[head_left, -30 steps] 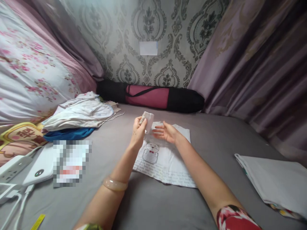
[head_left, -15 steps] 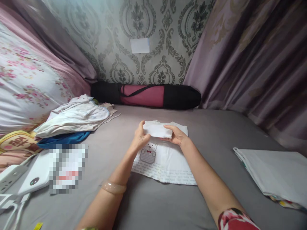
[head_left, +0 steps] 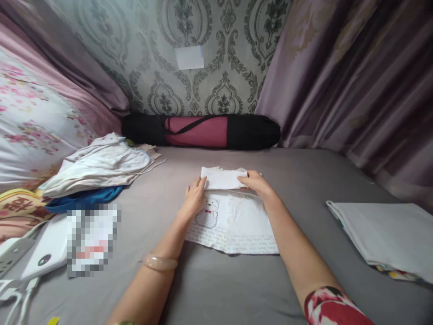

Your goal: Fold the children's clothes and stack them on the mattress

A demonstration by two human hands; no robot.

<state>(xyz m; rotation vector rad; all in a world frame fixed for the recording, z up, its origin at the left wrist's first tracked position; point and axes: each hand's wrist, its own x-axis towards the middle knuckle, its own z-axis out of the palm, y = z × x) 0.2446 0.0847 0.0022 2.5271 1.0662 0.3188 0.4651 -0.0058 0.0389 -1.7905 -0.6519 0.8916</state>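
A white cloth (head_left: pixel 245 221) with a bear print and rows of small lettering lies spread on the grey bed sheet in front of me. Along its far side a folded white strip of cloth (head_left: pixel 221 178) is raised a little; whether it is one piece with the printed cloth I cannot tell. My right hand (head_left: pixel 255 183) pinches the strip's right end, thumb on top and fingers under. At the left end, my left hand (head_left: pixel 195 195) is closed against the edge, its fingertips at the fold.
Piled clothes (head_left: pixel 101 162) lie at left beside a floral pillow (head_left: pixel 30 113). A white power bank (head_left: pixel 50 246), a power strip (head_left: pixel 11 253) and cables sit front left. Folded grey fabric (head_left: pixel 389 234) lies at right. A black and maroon long bag (head_left: pixel 196 131) rests along the wall.
The folded strip now lies flatter and straighter across the cloth's far side. My left hand has lowered to its left edge, and my right hand has shifted slightly right. The view has tilted slightly.
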